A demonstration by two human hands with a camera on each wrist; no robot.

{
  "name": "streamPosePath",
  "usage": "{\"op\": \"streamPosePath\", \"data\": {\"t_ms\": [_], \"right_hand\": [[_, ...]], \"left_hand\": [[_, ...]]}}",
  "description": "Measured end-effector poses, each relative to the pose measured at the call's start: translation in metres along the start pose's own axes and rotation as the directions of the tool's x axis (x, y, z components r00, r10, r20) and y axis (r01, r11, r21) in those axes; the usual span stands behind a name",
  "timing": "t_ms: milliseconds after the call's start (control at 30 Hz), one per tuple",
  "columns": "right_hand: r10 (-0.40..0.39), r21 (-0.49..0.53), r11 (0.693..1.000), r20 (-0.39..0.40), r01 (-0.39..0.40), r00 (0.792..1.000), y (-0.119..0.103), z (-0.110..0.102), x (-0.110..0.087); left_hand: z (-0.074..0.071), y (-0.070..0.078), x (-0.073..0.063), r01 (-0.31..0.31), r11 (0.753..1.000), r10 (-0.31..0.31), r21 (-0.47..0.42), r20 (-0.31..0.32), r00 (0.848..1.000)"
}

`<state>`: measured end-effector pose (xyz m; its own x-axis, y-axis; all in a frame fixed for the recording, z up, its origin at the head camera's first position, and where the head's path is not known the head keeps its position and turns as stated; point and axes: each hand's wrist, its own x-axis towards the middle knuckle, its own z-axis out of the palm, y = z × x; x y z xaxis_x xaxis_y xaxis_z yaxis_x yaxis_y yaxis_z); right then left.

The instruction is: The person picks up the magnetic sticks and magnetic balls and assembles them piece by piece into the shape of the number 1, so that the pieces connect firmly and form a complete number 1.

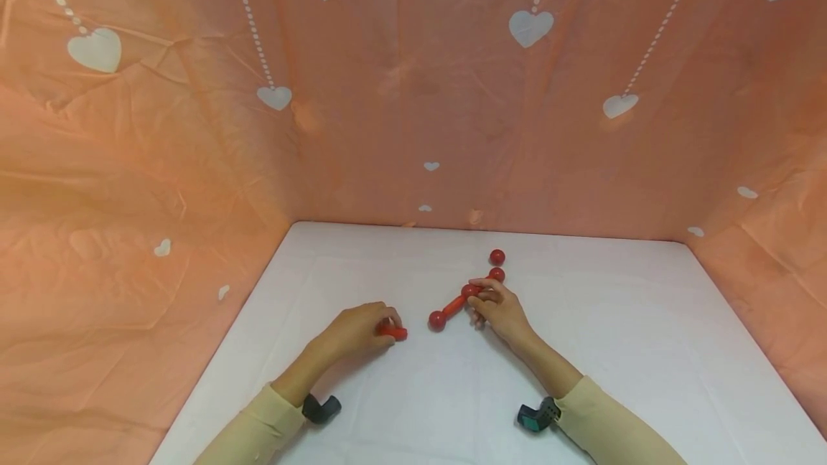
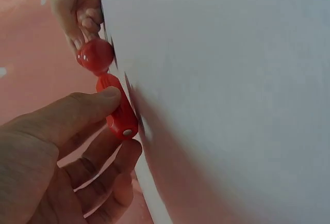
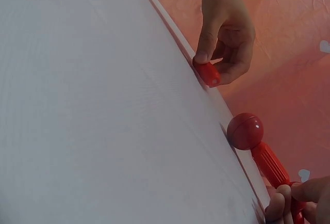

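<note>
My left hand [image 1: 362,325] pinches a short red ribbed rod [image 2: 124,115] between thumb and fingers, low over the table. A pale round tip shows in the rod's end. My right hand [image 1: 507,314] grips the middle of a chain of red balls and rods. Its near-left end is a red ball [image 1: 437,321], joined by a ribbed rod [image 3: 271,165] to a middle ball [image 1: 469,291] at my fingers. Beyond them lies another ball [image 1: 497,275]; the link to it is mostly hidden by the right hand. Between the held rod and the chain's near ball there is a gap.
A separate red ball [image 1: 497,257] sits on the white table [image 1: 614,321], just behind the chain's far end. Orange cloth [image 1: 452,106] with white hearts rises behind and at both sides of the table. A black band [image 1: 321,409] is on the left wrist.
</note>
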<state>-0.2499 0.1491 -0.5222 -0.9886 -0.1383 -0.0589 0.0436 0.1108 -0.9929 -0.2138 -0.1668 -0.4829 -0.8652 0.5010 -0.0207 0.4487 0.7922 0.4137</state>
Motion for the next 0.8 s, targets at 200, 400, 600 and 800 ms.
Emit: {"op": "streamPosePath", "data": {"t_ms": [200, 400, 600, 800], "right_hand": [[-0.010, 0.002, 1.000, -0.001, 0.010, 1.000, 0.003, 0.000, 0.001], [-0.025, 0.022, 0.999, -0.003, 0.025, 1.000, 0.005, 0.001, 0.002], [-0.027, 0.016, 1.000, -0.002, 0.027, 1.000, 0.004, 0.001, 0.002], [-0.018, 0.007, 1.000, -0.004, 0.018, 1.000, 0.003, 0.001, 0.001]], "left_hand": [[0.004, 0.007, 0.001, 0.032, 0.998, -0.031, -0.054, 0.007, 0.999], [0.009, 0.013, 0.003, 0.073, 0.993, -0.072, -0.097, 0.011, 0.997], [0.013, 0.019, 0.004, 0.098, 0.986, -0.097, -0.132, 0.009, 0.995], [0.017, 0.022, 0.007, 0.106, 0.986, -0.106, -0.132, 0.002, 0.994]]}}
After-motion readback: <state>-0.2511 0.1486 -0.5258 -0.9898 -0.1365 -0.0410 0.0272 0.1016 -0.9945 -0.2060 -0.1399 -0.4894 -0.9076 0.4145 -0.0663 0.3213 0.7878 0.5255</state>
